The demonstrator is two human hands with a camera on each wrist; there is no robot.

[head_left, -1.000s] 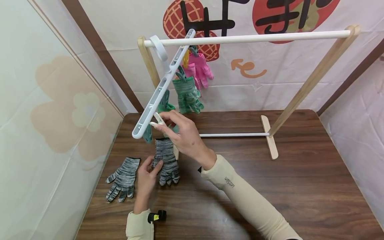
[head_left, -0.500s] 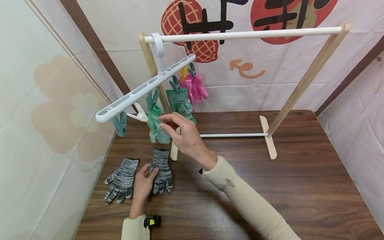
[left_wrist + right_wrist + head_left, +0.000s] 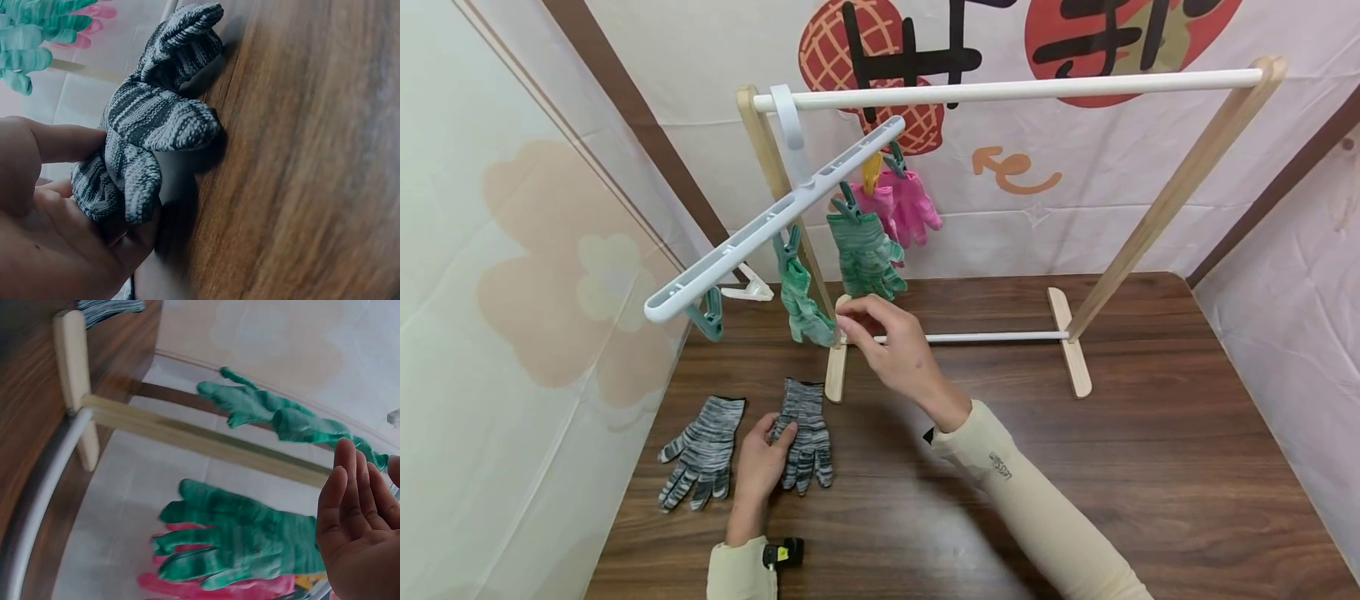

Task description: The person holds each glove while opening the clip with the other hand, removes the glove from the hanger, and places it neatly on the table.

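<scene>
My left hand (image 3: 762,458) pinches a grey-and-black striped knit glove (image 3: 807,433) low over the table, thumb on top and fingers beneath; in the left wrist view the glove (image 3: 156,119) droops from the grip. A matching striped glove (image 3: 706,454) lies flat to its left. My right hand (image 3: 901,346), fingers loosely bent and holding nothing, is beside the tip of a green glove (image 3: 801,304) clipped to a pale blue hanger (image 3: 775,218). From that hanger also dangle a white clip (image 3: 751,287) and a teal clip (image 3: 707,317), each gripping nothing.
The hanger hooks over the white top bar (image 3: 1022,90) of a wooden-ended rack, left end. Another green glove (image 3: 865,250) and pink gloves (image 3: 913,208) hang farther back. The rack's foot (image 3: 1070,343) stands on the brown wooden table (image 3: 1075,483). Printed cloth walls enclose it.
My right hand has let go of the white clip and drawn back rightward. The hanger has swung, its near end moving left. My left hand has lowered the striped glove slightly.
</scene>
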